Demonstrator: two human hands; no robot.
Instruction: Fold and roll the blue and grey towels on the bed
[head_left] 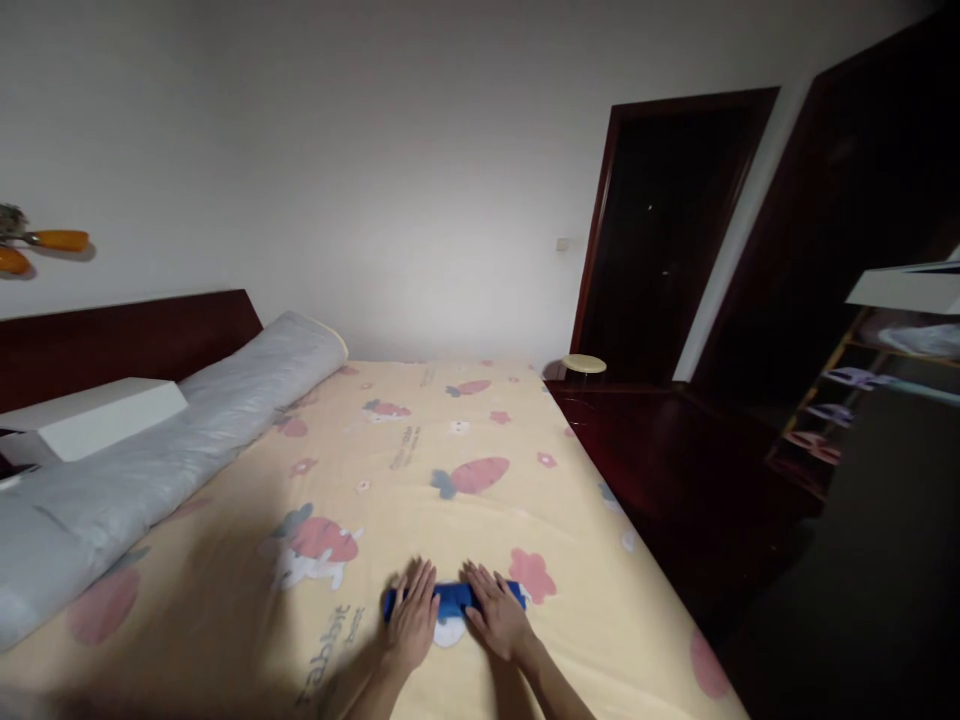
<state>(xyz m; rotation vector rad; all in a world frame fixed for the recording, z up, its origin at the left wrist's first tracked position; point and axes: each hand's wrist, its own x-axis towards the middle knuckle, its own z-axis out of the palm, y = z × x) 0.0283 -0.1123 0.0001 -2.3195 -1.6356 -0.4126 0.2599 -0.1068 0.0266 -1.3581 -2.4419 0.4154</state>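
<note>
On the near part of the bed lies a blue rolled or folded cloth (453,599), stretched out sideways. My left hand (413,617) rests flat on its left part, fingers extended forward. Over its right part my right hand (498,611) lies palm down, also with fingers stretched out. A stretch of blue shows between the two hands; the cloth's ends stick out a little past them. What the palms cover is hidden. Beneath is a yellow bed sheet (405,510) printed with carrots, rabbits and flowers.
Along the left side runs a long grey padded roll (225,410), with a white box (112,412) by the dark headboard (135,330). A round stool (583,364) stands beyond the bed's right edge, near a dark door (667,240). At far right is a rack (825,400) holding slippers.
</note>
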